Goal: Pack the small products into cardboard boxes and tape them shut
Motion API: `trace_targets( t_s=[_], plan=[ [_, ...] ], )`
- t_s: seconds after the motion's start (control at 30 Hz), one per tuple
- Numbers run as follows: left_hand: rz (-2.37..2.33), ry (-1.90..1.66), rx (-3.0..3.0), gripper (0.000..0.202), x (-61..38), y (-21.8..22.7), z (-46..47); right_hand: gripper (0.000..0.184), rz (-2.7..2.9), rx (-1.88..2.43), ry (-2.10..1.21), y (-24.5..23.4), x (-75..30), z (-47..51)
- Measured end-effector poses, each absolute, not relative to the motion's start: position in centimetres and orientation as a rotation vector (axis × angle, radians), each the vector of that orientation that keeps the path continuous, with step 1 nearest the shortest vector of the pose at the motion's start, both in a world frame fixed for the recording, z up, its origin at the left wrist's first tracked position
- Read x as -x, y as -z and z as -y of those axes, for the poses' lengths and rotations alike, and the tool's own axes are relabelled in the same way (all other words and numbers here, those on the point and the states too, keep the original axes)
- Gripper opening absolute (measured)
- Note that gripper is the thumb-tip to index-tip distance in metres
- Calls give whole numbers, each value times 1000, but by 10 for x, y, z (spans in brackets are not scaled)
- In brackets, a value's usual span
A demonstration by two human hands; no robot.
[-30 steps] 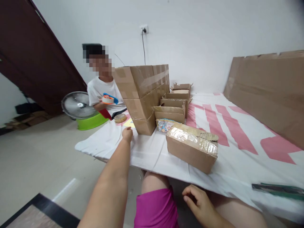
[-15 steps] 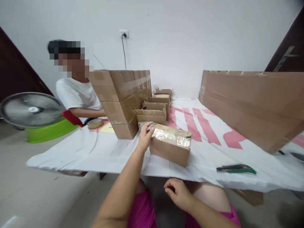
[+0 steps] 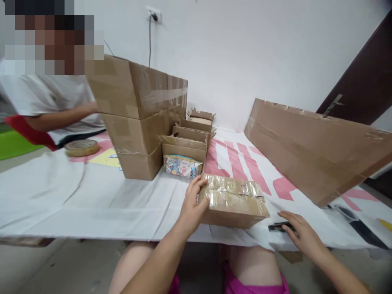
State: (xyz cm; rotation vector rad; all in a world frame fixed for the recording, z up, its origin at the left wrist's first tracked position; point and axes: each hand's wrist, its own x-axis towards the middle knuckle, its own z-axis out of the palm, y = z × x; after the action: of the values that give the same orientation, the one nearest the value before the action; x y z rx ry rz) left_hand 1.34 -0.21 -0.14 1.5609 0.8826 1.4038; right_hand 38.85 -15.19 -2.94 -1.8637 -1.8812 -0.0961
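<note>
A taped cardboard box (image 3: 234, 206) lies near the front edge of the cloth-covered table. My left hand (image 3: 196, 204) grips its left end, fingers along the top edge and thumb at the near side. To the right of the box, my right hand (image 3: 301, 233) is spread over a green utility knife (image 3: 276, 226), thumb and fingers apart. Part of the knife is hidden under that hand; whether the fingers touch it I cannot tell. Behind the box, a printed packet (image 3: 183, 166) sits in front of a row of open cardboard boxes (image 3: 183, 152).
Stacked closed boxes (image 3: 122, 130) stand at the left, with a tape roll (image 3: 81, 148) beside them. A co-worker's arm (image 3: 64, 116) reaches behind the stack. A large cardboard piece (image 3: 309, 151) stands at the right. At the far right lies a dark object (image 3: 367, 232).
My right hand has gone from above my lap out to the utility knife. My left hand now grips the box end more fully. The view has shifted, and the printed packet shows more.
</note>
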Motion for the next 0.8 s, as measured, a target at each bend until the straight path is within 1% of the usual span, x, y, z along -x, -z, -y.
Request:
trace_targets(
  t_s=[0.13,0.2,0.27,0.37,0.47,0.53,0.6,0.67,0.8],
  plan=[
    [-893,-1276,-1585,44,-14,5,-2,36,2059,2068,61,49,-434,162],
    [-855,-1269,-1566,47,-15,11,-8,34,2032,2127,81,55,-437,163],
    [-781,-1290,-1561,53,-17,18,-13,31,1999,2107,68,51,-436,156],
    [-688,-1323,-1541,60,-23,28,-17,30,1885,1988,173,18,-430,129],
    [-660,-1325,-1515,65,-27,33,-17,35,1843,1845,345,-40,-403,92],
    [-652,-1328,-1476,69,-28,34,-16,37,2042,1679,299,-79,-369,69],
    [-651,-1324,-1432,73,-28,33,-16,41,2372,1518,152,-107,-326,49],
    [-656,-1316,-1406,74,-27,32,-15,41,2629,1383,110,-122,-284,32],
    [-660,-1315,-1377,73,-27,31,-16,37,2788,1241,252,-126,-232,5]
  ],
)
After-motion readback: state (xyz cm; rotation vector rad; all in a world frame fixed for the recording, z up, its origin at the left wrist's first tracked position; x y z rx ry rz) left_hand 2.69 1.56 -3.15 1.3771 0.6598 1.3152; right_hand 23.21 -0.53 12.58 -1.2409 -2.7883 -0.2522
